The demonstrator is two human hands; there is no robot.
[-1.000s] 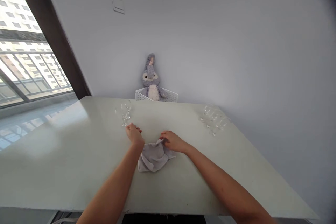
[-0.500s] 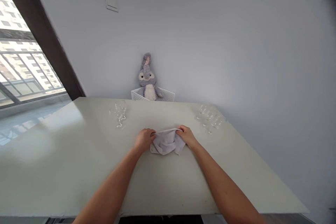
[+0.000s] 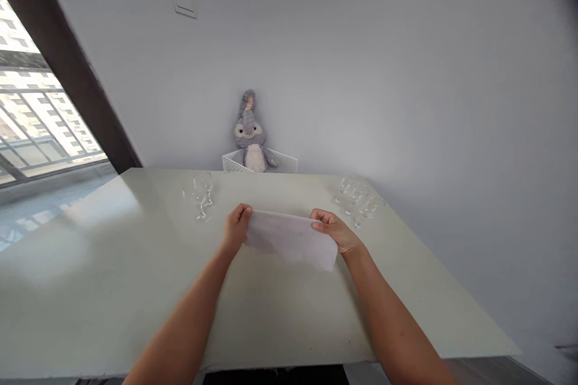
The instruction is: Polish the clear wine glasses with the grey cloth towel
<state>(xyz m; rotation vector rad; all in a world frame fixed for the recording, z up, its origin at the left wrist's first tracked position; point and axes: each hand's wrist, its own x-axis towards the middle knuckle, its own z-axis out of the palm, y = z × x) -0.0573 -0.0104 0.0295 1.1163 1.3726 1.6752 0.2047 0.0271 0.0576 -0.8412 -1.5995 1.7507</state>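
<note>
Spread wider than earlier, the oblong, pale-grey fabric cloth hangs over the glossy off-white counter, left hand and right hand clamped on its top edge; probably light, limp, best held by corners.

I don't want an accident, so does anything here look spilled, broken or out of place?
Nothing stands out. The left hand and right hand hold the cloth between them, and the clear glasses sit in two groups on the table, too faint to check for chips.
</note>
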